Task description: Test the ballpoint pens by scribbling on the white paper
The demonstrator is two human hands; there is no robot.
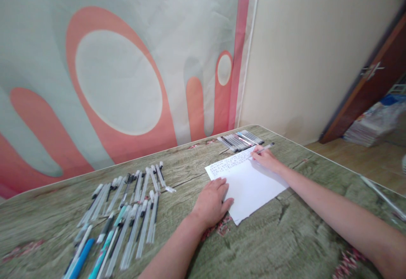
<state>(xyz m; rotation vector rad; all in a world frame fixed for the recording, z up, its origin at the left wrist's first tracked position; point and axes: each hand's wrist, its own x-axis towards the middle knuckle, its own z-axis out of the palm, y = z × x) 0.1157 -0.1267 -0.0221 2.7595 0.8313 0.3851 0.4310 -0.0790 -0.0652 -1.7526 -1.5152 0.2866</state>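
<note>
A white sheet of paper (250, 192) lies on the wood-patterned table, with lines of small dark handwriting across its upper part. My right hand (265, 159) rests on the sheet's upper right, fingers closed around a pen (265, 147) whose rear end points up to the right. The pen's tip is hidden by my fingers. My left hand (212, 202) lies flat over the paper's left edge, thumb apart from the fingers, holding nothing. Just beyond the sheet, a row of pens (242, 140) lies side by side.
Many more pens and clear pen barrels (136, 211) are spread on the left of the table (177, 220), a blue pen (81, 258) among them. A thin pale stick-like item (382, 195) lies at the right edge. Behind stand a printed banner (177, 59) and a brown door (374, 76).
</note>
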